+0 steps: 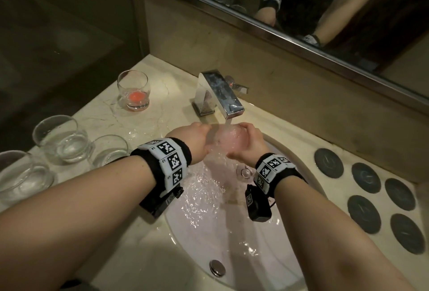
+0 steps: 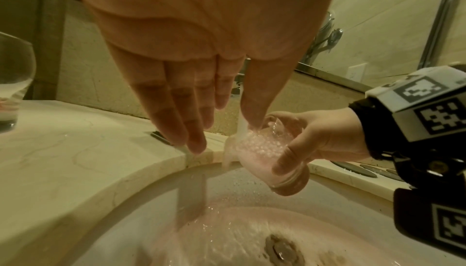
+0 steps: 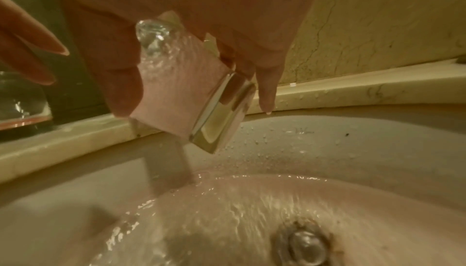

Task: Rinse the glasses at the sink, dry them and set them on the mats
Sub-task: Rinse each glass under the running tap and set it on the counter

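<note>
Now the right hand (image 2: 325,138) grips a tilted glass (image 2: 267,150) under the tap's (image 1: 218,93) stream, pinkish water spilling into the sink (image 1: 232,232). Beside it, the left hand (image 2: 201,61) is open, fingers straight, its thumb dipped in the glass's mouth.

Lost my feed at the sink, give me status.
Right hand grips glass under the tap. Left hand open, thumb at its rim. Pink water overflowing; mats bare. Nothing blocking.

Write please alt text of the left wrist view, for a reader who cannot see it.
A right hand grips a tilted glass of pinkish, bubbling water under a running tap stream, above a wet white sink. The left hand hangs open beside it, thumb touching the glass rim. Another glass stands on the marble counter at far left.
</note>
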The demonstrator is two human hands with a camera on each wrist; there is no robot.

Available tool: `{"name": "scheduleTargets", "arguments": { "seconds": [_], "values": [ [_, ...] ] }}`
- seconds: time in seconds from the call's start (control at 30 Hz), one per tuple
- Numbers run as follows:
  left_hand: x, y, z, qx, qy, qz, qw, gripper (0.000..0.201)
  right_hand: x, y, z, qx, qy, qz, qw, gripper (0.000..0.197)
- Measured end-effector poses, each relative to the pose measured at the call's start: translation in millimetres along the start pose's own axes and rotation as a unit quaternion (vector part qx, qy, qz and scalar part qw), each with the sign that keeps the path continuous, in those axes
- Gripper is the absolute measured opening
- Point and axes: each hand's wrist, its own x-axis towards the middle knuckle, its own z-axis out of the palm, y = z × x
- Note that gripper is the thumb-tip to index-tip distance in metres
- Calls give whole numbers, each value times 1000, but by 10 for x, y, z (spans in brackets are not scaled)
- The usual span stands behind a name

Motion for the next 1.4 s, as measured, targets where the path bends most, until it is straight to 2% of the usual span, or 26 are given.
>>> {"name": "scheduleTargets", "arguments": {
  "seconds": [0.13,0.23,0.3,0.37,0.47,0.57,0.67,0.77,0.83,0.9,1.03,1.4],
  "values": [
    [-26,36,25,19,-12,-1,1000,54,-105,3,-102,-189,-25,-25,981,86],
    [-42,66,47,26,-22,0,999,50,-156,-8,-133,-384,-25,-54,921,83],
    [-55,88,62,35,-24,2,999,50,-185,-17,-149,-477,-25,-68,876,82],
    [-65,112,68,42,-22,5,999,50,-214,-19,-172,-531,-27,-82,843,80],
    [-73,154,52,48,-19,8,999,49,-233,2,-208,-545,-25,-102,832,79],
    [-79,187,18,49,-21,10,999,47,-244,-8,-216,-529,-22,-92,843,85],
    [-91,206,-16,48,-19,13,999,46,-234,1,-223,-449,-4,-50,892,86],
    [-87,216,-35,42,-10,11,999,45,-242,13,-243,-242,-2,6,970,88],
    [-83,220,-33,35,-6,7,999,45,-235,32,-227,-85,-13,39,995,94],
    [-83,215,-10,30,-7,2,1000,45,-217,37,-166,-19,-20,50,998,96],
    [-81,167,32,36,-12,-16,999,48,-94,-6,-7,37,-7,33,999,97],
    [-37,128,-17,52,-9,-23,998,52,22,-60,55,51,-7,-3,999,94]
  ]
}}
